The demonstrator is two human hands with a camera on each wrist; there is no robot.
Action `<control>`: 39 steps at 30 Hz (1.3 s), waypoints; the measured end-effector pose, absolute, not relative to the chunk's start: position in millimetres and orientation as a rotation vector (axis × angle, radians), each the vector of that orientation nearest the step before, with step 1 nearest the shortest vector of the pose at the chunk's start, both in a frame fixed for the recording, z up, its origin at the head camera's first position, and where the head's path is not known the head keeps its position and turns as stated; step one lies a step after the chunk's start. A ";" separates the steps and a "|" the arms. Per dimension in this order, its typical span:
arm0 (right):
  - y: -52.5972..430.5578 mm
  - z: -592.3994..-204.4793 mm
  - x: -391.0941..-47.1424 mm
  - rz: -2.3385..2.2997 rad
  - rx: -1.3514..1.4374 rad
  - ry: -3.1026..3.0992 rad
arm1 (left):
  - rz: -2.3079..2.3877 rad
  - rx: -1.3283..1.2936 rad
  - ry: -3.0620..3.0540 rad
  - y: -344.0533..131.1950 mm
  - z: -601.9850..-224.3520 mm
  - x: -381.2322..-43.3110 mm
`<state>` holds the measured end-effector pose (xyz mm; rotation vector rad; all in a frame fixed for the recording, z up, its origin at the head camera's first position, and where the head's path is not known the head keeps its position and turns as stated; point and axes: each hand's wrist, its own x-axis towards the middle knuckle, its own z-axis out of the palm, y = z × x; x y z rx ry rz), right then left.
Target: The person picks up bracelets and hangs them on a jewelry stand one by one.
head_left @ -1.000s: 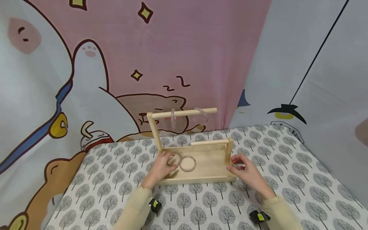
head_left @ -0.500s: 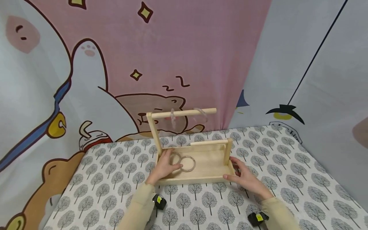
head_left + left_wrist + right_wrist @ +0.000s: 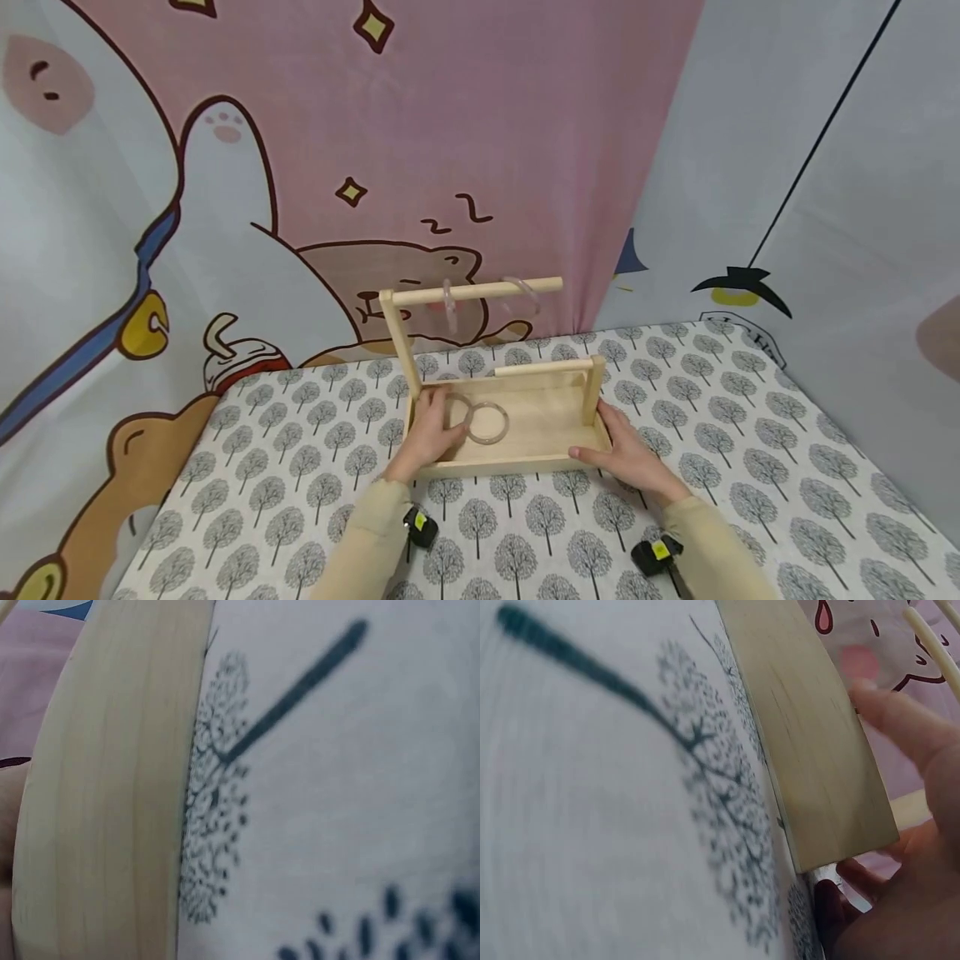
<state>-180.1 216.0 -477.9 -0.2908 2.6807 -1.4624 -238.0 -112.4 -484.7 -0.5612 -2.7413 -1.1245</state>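
A light wooden jewelry stand (image 3: pixel 525 463) with a tray base and two posts rests on the table. Two translucent pinkish bangles lie side by side in its left half, a right one (image 3: pixel 507 424) and a left one (image 3: pixel 470 407) partly covered by my left hand (image 3: pixel 429 431). That hand reaches over the tray's left end, thumb extended across the left bangle. My right hand (image 3: pixel 628 450) grips the tray's right front corner, thumb on the front wall and fingers along the end. In the right wrist view, the thumb (image 3: pixel 900 720) lies at the wall's top edge.
From the tall left post (image 3: pixel 401 346) a long upper rod (image 3: pixel 480 292) runs right, carrying two more bangles. A shorter rod (image 3: pixel 543 367) runs left from the low right post (image 3: pixel 594 392). Tree-print cloth (image 3: pixel 750 467) covers the table; a cartoon curtain (image 3: pixel 480 125) hangs behind.
My right hand has moved from beside the right post down onto the tray's right front corner and taken hold there. My left hand has shifted slightly, still over the tray's left end.
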 end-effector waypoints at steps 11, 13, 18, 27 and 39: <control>218.0 -479.8 -177.4 -1.277 -0.306 2.784 | -1.096 -0.552 -2.706 -108.5 -485.3 -240.7; 218.6 -480.2 -178.1 -1.318 -0.285 2.757 | -1.096 -0.544 -2.698 -108.4 -485.2 -241.1; 218.3 -480.2 -180.0 -1.428 -0.219 2.671 | -1.144 -0.487 -2.704 -108.9 -483.3 -239.7; 217.5 -485.9 -182.4 -1.568 -0.283 2.620 | -1.220 -0.491 -2.655 -110.3 -479.8 -238.7; 218.0 -482.8 -178.6 -1.509 -0.314 2.629 | -1.318 -0.534 -2.568 -107.8 -473.0 -236.1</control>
